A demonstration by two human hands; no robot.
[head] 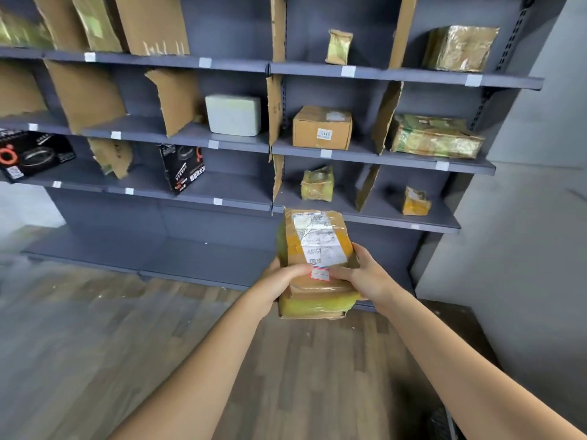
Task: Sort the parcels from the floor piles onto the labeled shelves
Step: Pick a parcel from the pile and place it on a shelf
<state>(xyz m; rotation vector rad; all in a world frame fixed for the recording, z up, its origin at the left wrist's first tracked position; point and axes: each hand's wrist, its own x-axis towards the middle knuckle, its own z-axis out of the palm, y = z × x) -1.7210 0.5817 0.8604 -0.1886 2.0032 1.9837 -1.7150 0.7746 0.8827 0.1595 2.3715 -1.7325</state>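
Head view: just right of the frame's centre, a taped brown parcel (313, 236) with a white shipping label on top is held up between both hands, above the wooden floor (95, 328) and in front of the lower rows of the grey shelves (381, 158). The left hand (281, 279) grips its left side, thumb across the top near the label. The right hand (365, 274) grips the right side in the same way.
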